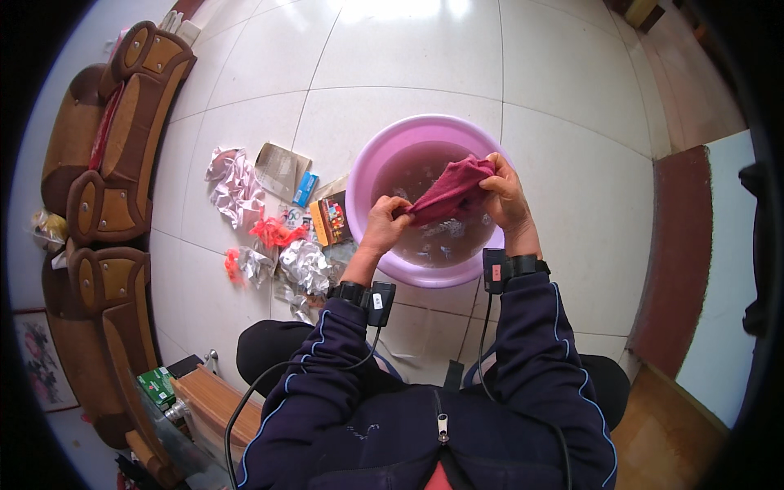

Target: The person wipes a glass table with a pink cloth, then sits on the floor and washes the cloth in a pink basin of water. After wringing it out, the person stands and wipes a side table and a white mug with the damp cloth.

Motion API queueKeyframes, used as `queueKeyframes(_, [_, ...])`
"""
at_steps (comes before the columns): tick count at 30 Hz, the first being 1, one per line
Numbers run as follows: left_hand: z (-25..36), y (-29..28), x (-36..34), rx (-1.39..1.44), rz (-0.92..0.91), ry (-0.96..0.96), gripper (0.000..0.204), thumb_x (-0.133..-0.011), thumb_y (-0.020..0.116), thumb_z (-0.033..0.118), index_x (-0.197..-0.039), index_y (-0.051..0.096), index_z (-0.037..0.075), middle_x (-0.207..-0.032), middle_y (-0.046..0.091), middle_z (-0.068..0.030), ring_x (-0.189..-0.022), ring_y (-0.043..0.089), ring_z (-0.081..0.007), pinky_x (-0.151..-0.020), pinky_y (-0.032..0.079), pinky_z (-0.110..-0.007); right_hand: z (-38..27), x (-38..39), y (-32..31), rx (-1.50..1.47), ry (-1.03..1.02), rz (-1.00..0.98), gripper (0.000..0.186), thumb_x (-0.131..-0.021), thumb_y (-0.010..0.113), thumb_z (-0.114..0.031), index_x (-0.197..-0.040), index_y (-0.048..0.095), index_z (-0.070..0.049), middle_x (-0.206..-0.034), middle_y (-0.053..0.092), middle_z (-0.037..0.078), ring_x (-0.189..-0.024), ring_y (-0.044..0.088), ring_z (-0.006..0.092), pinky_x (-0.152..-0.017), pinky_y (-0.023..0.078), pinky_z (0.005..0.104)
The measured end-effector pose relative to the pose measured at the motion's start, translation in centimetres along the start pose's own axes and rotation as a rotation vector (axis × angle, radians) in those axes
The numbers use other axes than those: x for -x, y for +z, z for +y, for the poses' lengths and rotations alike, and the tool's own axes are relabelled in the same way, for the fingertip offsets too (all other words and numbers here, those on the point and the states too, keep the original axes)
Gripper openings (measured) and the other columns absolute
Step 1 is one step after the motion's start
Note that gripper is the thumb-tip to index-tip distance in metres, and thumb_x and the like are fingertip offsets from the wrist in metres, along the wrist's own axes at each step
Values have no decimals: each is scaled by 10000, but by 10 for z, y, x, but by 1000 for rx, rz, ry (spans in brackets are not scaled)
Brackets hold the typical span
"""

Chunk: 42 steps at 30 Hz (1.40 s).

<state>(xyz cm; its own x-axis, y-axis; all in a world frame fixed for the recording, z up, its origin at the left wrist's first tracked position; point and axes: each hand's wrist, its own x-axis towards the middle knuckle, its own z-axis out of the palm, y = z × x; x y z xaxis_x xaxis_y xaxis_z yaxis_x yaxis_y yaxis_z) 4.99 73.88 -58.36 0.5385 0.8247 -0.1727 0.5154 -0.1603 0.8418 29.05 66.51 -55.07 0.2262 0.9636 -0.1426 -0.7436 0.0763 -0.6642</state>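
So the pink basin [358, 188] is holding murky water [400, 171] (whitish patches showing on it), and a red cloth [451, 194] is stretching above, toward the right rim. Left hand [381, 229] is pinching one end, right hand [508, 198] is gripping the other.

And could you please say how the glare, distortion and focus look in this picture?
In the head view, white glare washes out the tiled floor at the top; in the same view, the brown sofa bows along the left rim and the corners go black, while the maroon cloth and pink basin look fairly sharp.
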Motion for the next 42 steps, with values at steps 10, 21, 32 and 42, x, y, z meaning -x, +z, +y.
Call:
queueKeyframes(10, [12,-2,-7,1078,57,-78,54,-940,506,78,-990,489,89,-916,539,-1,-834,536,-83,-767,482,-247,32,9,-14,558,521,-94,282,-771,679,-87,-1039,620,-22,-1004,589,44,-945,552,132,-863,439,249])
queueKeyframes(21, [28,-6,5,345,-274,-148,344,-782,712,129,-1092,596,37,-974,598,-36,-915,542,-75,-758,456,-239,9,-2,-1,684,229,-182,273,-625,657,45,-785,472,-77,-916,585,53,-843,543,131,-761,468,271])
queueKeyframes(32, [9,-11,-4,981,-156,-163,120,-835,617,39,-938,561,64,-990,589,-35,-862,549,-96,-789,466,-232,8,2,-14,891,418,-215,333,-621,700,-13,-949,653,-49,-856,560,13,-782,553,122,-670,472,270])
queueKeyframes(42, [64,3,6,383,-291,78,607,-696,785,149,-1226,510,43,-1064,591,-51,-983,557,-139,-858,464,-271,3,-3,47,1061,145,-220,277,-653,752,-142,-832,585,-12,-753,613,79,-690,584,156,-605,477,294])
